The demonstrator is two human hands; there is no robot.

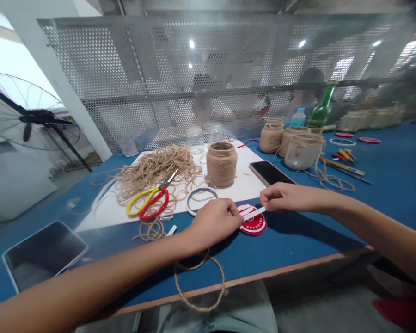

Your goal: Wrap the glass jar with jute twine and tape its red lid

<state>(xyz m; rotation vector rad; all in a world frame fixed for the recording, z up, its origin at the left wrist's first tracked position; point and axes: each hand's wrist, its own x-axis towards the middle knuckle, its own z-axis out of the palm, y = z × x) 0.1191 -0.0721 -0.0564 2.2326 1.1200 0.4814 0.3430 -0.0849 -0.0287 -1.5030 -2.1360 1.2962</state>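
A short white strip (255,213), which looks like tape, is stretched between my hands. My left hand (215,223) pinches its left end, and my right hand (280,196) pinches the other. Just beneath lies a red round disc (254,227) with white print, partly covered by the strip. A loop of twine (223,277) hangs over the table edge below my left wrist. Beyond my left hand are a tape ring (188,203) and an upright jar wrapped in twine (222,166). Scissors with yellow and red handles (154,209) rest to the left.
A twine heap (156,166) covers part of a white sheet (100,217). Phones lie at left (45,254) and beyond my right hand (270,172). Wrapped jars (272,135), a green bottle (321,111) and cutters (343,167) stand or lie at right. Behind is a perforated metal screen (142,69).
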